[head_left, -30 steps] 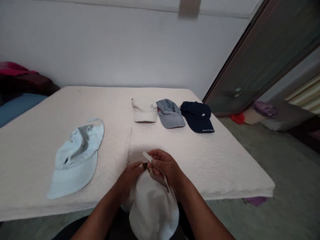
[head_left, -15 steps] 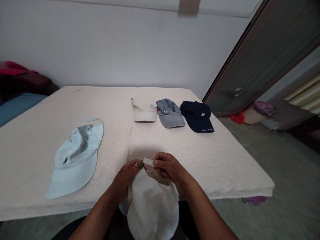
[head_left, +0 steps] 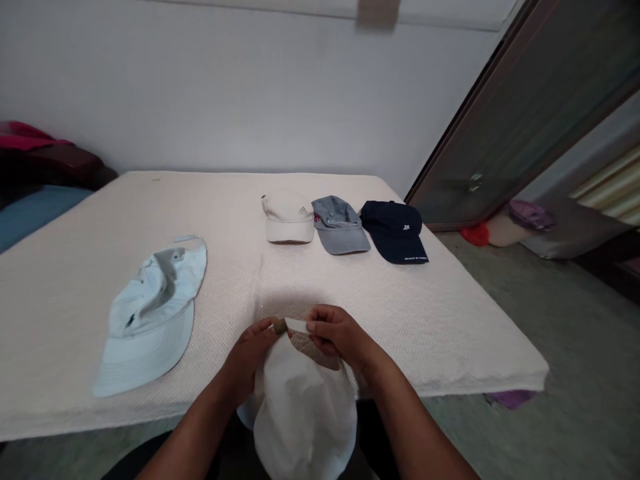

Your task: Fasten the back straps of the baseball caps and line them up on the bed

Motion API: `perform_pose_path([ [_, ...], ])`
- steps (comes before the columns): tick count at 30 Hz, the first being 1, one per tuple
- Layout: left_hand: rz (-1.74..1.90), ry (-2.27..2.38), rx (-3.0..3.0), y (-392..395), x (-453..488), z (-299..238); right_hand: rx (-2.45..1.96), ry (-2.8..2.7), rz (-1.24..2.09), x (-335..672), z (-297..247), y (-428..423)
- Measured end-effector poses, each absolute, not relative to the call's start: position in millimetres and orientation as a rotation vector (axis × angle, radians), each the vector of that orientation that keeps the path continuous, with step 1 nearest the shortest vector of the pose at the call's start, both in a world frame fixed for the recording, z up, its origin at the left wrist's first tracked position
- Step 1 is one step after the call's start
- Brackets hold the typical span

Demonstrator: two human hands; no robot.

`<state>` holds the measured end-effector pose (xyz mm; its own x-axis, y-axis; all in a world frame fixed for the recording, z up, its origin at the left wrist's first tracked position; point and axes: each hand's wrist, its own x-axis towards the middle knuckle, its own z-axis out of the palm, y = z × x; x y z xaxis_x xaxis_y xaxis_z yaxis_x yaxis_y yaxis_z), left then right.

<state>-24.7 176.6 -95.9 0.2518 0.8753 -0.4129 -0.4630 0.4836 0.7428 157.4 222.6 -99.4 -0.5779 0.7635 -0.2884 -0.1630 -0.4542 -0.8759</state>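
**While both hands pinch the back strap, the white cap hangs at the mattress edge**

As I read it from my end, the work is at the strap fastening. The left hand (head_left: 250, 350) nips a small brownish end between thumb and finger. The right hand (head_left: 335, 337) grips the white strap tab (head_left: 297, 325) just beside it, and the two ends touch. The white cap (head_left: 305, 420) droops below them, over the near edge of the mattress (head_left: 425, 320). I judge the next move calls for holding both ends level and lined up.

The cream mattress also bears a pale blue bucket hat (head_left: 150, 313) at left. Farther back a cream cap (head_left: 289, 217), a grey cap (head_left: 340, 227) and a navy cap (head_left: 395, 232) sit in a close row. A plain wall (head_left: 225, 87) stands behind, with a glass door (head_left: 525, 120) at right.
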Motion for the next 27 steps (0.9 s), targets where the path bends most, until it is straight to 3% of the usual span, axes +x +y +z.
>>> perform_pose_path([
  [27, 0.967, 0.899, 0.5, 176.3, -22.3, -94.6, -0.853, -1.235, 2.143, 161.3, -97.8, 219.7],
])
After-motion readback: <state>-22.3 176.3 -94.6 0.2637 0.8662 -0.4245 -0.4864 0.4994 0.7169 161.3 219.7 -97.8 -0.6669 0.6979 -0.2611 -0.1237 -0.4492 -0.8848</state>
